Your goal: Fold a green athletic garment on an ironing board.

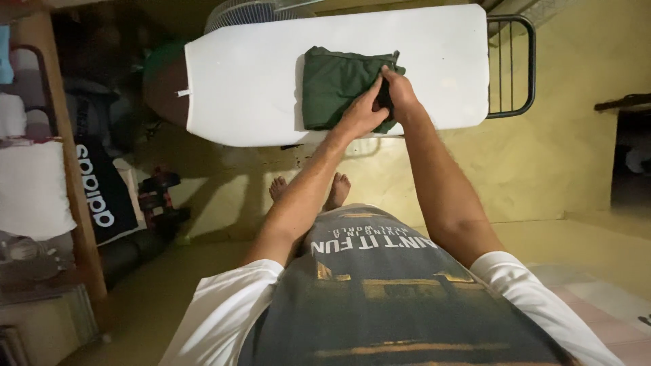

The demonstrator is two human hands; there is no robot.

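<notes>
Both hands on a folded green garment on a white ironing board.

Head view: the left hand (363, 112) lies flat, fingers spread, pressing the folded dark green garment (336, 85), which sits at the middle of the ironing board (251, 81). The right hand (397, 91) curls its fingers around a dark fold at the garment's right edge.

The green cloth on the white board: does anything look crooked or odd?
Nothing stands out. The folded green cloth lies flat on the white board, both hands pressing its right edge. One small corner sticks out at its top right.
</notes>
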